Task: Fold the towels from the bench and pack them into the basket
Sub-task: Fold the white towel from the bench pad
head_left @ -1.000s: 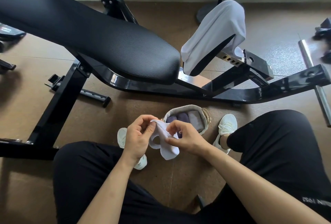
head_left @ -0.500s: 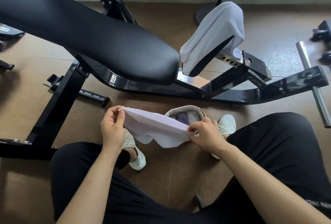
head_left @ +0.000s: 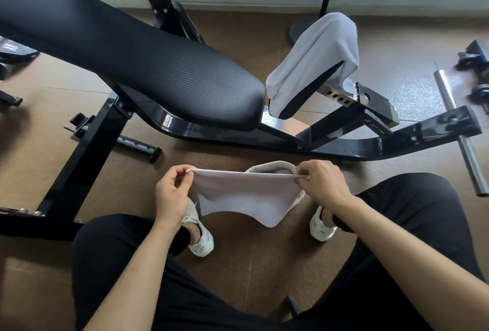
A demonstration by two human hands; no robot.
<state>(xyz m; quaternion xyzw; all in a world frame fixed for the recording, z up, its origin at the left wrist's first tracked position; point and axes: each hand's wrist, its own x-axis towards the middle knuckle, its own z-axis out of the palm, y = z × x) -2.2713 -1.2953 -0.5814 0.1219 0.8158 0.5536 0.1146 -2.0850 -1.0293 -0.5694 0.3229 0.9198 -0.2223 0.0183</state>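
1. Left hand (head_left: 172, 193) pinches the left top corner of the towel (head_left: 246, 195) and right hand (head_left: 321, 185) pinches the right top corner. Both have fingers curled on the cloth.
2. Change: a second ago the hands were close together with the towel bunched between them. Now they're well apart, the top edge is pulled into a straight taut line, and the cloth hangs open below it.
3. Meaning, as a judgement: the towel is spread and ready for its first fold. It's not folded or packed yet.
4. The towel is held in the air above the floor (head_left: 251, 259), between the knees and just in front of the basket (head_left: 270, 165). It covers most of the basket, so only the far rim shows. The rolled pieces seen inside earlier are now hidden.
5. A second towel (head_left: 317, 58) is draped over the small pad at the right end of the table (head_left: 132, 60), untouched, so there's at least one more to do.
6. Materials:
   - The towel is thin, white, smooth and limp. It sags in the middle and its lower right corner hangs to a point.
   - The second towel has the same look, with soft folds.
   - The basket rim is pale, soft-looking fabric, rounded.
   - The table has a black ribbed pad with rounded ends on a glossy black metal frame.
   - The floor is brown and matte, with seams.
7. White shoes (head_left: 199, 238) sit either side of the towel. A steel bar (head_left: 460, 129) lies far right.
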